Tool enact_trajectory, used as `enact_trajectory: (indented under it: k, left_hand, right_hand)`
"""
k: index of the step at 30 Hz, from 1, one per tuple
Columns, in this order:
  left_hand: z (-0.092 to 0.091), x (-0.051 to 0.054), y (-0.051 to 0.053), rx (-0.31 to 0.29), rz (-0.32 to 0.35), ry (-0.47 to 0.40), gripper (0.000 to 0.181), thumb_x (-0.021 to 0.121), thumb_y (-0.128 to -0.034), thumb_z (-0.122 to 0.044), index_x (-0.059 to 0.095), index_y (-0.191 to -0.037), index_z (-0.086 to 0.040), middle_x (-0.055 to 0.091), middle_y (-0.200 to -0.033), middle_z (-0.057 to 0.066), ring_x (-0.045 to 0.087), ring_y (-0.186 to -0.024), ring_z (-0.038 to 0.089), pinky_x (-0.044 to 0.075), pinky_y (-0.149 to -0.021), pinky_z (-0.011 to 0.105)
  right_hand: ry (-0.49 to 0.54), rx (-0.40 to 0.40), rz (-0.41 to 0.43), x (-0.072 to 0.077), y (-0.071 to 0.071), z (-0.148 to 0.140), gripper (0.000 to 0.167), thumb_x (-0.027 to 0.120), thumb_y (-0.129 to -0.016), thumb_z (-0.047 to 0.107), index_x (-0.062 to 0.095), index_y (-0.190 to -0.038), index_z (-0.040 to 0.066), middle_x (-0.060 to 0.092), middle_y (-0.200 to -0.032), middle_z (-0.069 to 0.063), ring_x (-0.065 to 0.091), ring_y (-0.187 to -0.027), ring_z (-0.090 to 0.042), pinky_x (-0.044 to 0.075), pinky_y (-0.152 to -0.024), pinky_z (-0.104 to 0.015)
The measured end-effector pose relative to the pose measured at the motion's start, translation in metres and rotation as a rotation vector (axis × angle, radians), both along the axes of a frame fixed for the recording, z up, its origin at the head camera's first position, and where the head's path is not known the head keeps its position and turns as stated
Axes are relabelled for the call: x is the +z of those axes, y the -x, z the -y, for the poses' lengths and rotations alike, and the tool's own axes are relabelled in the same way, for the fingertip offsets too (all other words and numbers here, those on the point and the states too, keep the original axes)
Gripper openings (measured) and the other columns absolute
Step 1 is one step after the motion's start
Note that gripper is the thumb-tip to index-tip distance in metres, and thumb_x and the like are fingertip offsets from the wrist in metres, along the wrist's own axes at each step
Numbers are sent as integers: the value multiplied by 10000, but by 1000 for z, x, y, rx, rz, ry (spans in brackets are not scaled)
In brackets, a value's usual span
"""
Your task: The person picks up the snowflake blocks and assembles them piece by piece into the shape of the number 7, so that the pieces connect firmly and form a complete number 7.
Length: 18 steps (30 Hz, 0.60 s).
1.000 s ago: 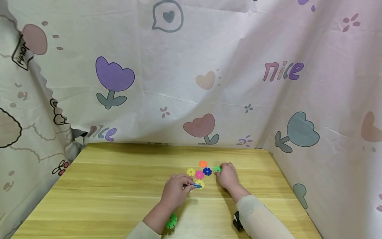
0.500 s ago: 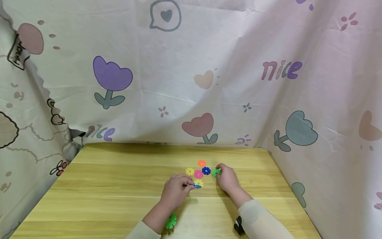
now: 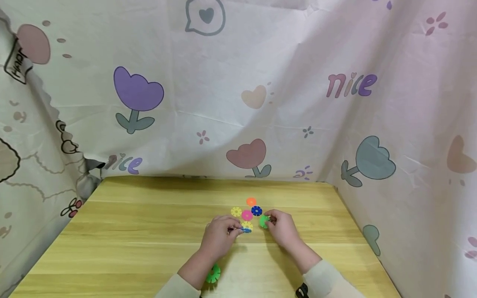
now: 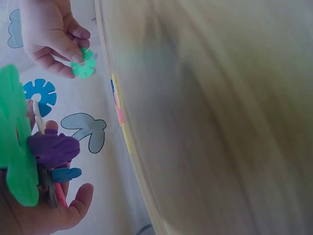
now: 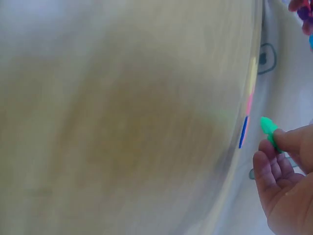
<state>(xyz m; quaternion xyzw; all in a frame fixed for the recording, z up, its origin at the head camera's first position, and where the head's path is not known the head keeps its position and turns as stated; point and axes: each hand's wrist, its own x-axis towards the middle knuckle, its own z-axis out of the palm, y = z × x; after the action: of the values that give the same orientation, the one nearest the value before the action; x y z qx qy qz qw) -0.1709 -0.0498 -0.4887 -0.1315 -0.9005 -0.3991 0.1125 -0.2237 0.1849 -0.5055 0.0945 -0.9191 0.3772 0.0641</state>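
Observation:
Snowflake-shaped notched plastic discs are in both hands. My left hand (image 3: 220, 235) grips a cluster of joined discs; a blue disc (image 3: 246, 230) pokes out past its fingertips. The left wrist view shows a purple disc (image 4: 53, 148), a large green disc (image 4: 17, 132) and another blue disc (image 4: 41, 97) around that hand, plus white, grey and pink edges. My right hand (image 3: 285, 228) pinches a single green disc (image 3: 263, 222) between thumb and fingers, raised off the table in the right wrist view. The two hands are apart. The left palm is hidden in the head view.
Flat on the wooden table (image 3: 149, 231) lie an orange disc (image 3: 251, 201), a pink disc (image 3: 247, 215), a dark blue disc (image 3: 256, 210) and two yellow discs, one (image 3: 236, 211) farther left. A printed curtain (image 3: 208, 91) hangs along the table's back and sides.
The right hand has picked the green disc up from beside the dark blue one and brought it left and closer, turning it more upright. The left hand has barely moved.

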Motion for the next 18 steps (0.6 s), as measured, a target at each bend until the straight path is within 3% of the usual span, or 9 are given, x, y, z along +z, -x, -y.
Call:
enact_trajectory:
  k: [7, 18]
  left_hand:
    - [0, 0, 2, 14, -9, 27, 48, 824, -940, -233, 808, -901, -210, 764, -1127, -78, 642, -1029, 187, 482, -898, 533]
    - [0, 0, 2, 29, 10, 12, 54, 824, -940, -228, 805, -891, -220, 764, -1126, -74, 634, -1017, 182, 467, -874, 489]
  right_hand:
    - [61, 18, -23, 7, -14, 7, 218, 784, -906, -45, 775, -1108, 37, 669, -854, 12, 607, -781, -132, 567, -679, -245]
    - [290, 31, 68, 8, -25, 10, 141, 755, -932, -40, 766, -1072, -49, 671, -802, -40, 622, -698, -133, 579, -614, -247]
